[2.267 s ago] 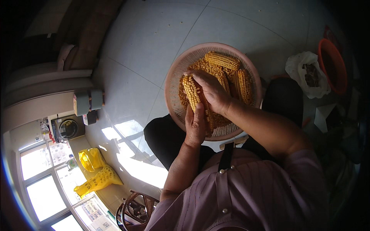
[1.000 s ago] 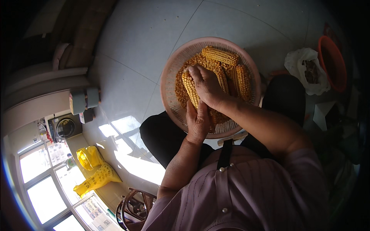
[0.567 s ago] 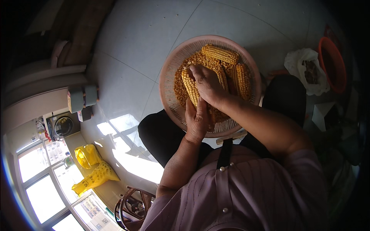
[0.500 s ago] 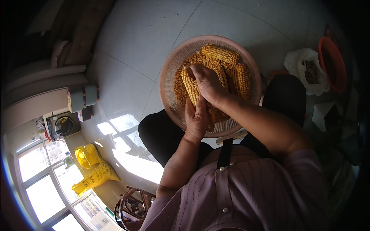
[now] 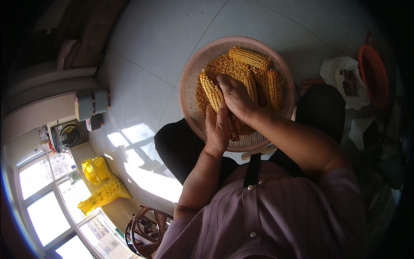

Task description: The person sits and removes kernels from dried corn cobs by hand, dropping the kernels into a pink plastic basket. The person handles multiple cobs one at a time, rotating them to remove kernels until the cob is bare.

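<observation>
Over a round pink slatted plastic basket [image 5: 186, 97], my two hands hold a yellow ear of corn [image 5: 210, 88] that points up and to the left. My left hand [image 5: 218, 126] is wrapped around its lower end. Against the ear's right side, my right hand [image 5: 236, 96] is closed, its thumb near the upper part. A dark reddish stripe without kernels shows beside that thumb. Loose kernels [image 5: 223, 64] cover much of the basket's bottom. Whole ears lie on them: one ear [image 5: 250, 58] at the far side, another ear [image 5: 274, 88] at the right, others partly behind my right hand.
The basket sits between my knees. To the right are a white plastic bag [image 5: 340, 80] with dark contents and a red basin [image 5: 373, 77]. Yellow bags [image 5: 103, 190] lie by the window at the left, near a brown chair [image 5: 146, 226].
My right thumb has moved from the ear's upper tip a little down and to the right. The ear's tip has shifted slightly left, showing more of it. The whole view has moved slightly.
</observation>
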Motion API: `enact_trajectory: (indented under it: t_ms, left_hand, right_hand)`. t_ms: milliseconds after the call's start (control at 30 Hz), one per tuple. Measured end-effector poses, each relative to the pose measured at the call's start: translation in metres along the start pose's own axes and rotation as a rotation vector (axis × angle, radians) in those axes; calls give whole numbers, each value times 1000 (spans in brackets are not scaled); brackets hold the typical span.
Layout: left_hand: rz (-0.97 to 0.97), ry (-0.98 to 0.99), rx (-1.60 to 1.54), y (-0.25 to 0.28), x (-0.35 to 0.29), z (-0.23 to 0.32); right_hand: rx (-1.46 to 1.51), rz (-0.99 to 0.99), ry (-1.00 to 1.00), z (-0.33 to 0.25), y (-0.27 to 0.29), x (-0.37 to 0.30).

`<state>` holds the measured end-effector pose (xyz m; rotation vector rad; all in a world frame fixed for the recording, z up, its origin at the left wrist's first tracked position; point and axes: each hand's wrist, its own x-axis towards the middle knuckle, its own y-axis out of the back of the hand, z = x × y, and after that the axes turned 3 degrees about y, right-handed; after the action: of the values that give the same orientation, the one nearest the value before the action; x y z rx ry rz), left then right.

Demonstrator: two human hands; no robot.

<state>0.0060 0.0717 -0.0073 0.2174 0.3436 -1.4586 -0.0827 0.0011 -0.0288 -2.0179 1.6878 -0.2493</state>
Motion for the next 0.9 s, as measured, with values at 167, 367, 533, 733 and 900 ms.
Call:
enact_trajectory:
  t_ms: [167,367,533,733,900]
  left_hand:
    - [-56,117,-26,8,-4,7]
    - [-106,70,-19,6,-5,6]
    - [-97,121,-64,9,-3,7]
    - [-130,130,-141,10,-2,5]
    - [-141,92,-205,9,-2,6]
  right_hand:
    - [-107,-48,-300,-34,-5,-3]
    - [-156,-75,51,-5,-1,-3]
    - [25,-54,-198,-24,-4,-9]
    - [-57,-119,-249,-17,-1,-12]
    - [16,-117,-162,4,5,-6]
